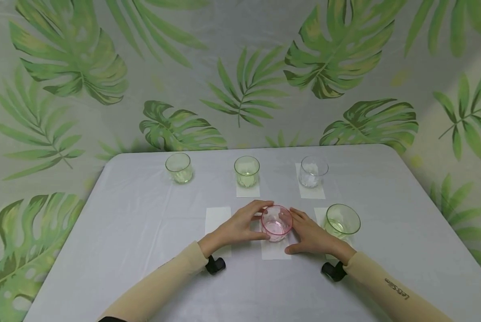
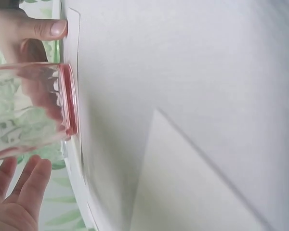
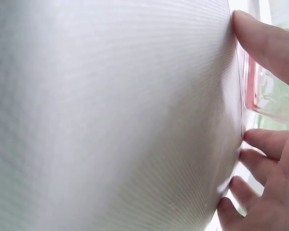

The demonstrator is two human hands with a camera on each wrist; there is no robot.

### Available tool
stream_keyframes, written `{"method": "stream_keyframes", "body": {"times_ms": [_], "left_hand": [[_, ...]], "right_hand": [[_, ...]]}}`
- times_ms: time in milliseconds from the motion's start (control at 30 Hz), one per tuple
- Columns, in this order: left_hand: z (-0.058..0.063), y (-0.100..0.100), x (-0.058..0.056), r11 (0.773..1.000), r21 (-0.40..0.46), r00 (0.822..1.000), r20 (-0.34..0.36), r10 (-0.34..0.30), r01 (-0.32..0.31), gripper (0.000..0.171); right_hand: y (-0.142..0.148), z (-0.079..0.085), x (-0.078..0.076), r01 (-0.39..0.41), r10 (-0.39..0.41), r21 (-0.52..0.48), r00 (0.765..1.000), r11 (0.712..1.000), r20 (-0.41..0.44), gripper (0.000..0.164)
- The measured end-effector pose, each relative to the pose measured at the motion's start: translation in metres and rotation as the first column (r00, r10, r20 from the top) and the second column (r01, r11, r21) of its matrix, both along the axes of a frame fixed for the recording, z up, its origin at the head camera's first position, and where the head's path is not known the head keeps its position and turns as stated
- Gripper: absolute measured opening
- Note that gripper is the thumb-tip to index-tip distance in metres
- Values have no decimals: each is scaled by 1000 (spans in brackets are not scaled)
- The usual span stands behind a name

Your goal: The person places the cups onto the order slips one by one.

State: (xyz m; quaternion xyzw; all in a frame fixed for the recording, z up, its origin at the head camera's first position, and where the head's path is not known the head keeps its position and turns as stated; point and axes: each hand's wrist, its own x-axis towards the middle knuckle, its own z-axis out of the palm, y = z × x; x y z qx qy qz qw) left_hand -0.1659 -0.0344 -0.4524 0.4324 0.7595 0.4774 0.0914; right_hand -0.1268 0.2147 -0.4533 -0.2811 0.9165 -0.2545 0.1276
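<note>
A clear pink-rimmed glass (image 1: 276,226) stands upright over a white paper strip (image 1: 276,253) at the middle of the table. My left hand (image 1: 240,226) holds it near the rim, thumb in front and index finger behind. In the left wrist view the other left fingers (image 2: 33,187) stay apart from the glass. On the glass's right, my right hand (image 1: 314,235) is spread loosely around it. In the right wrist view its thumb (image 3: 262,45) and fingertips rest on the table, beside the pink base (image 3: 250,84). Whether the base touches the paper, I cannot tell.
A green glass (image 1: 342,220) stands just beyond my right hand, partly over a paper strip. At the back are two green glasses (image 1: 179,169) (image 1: 246,172) and a colourless glass (image 1: 312,172). Another paper strip (image 1: 217,218) lies left of the pink-rimmed glass.
</note>
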Motion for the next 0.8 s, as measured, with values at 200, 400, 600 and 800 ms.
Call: {"method": "stream_keyframes", "body": {"times_ms": [200, 400, 600, 800], "left_hand": [[2, -18, -5, 999, 28, 999, 1, 41, -41, 81], [4, -42, -11, 989, 54, 991, -10, 135, -134, 79], [9, -68, -16, 972, 38, 972, -34, 232, -230, 77], [14, -92, -19, 948, 28, 946, -58, 318, -317, 77]], "right_hand": [[-1, 2, 0, 24, -24, 2, 1000, 1000, 17, 95], [-2, 4, 2, 51, -47, -66, 997, 997, 55, 97], [-1, 6, 3, 86, -73, -121, 992, 989, 108, 99], [0, 8, 4, 79, -68, -161, 995, 984, 74, 98]]}}
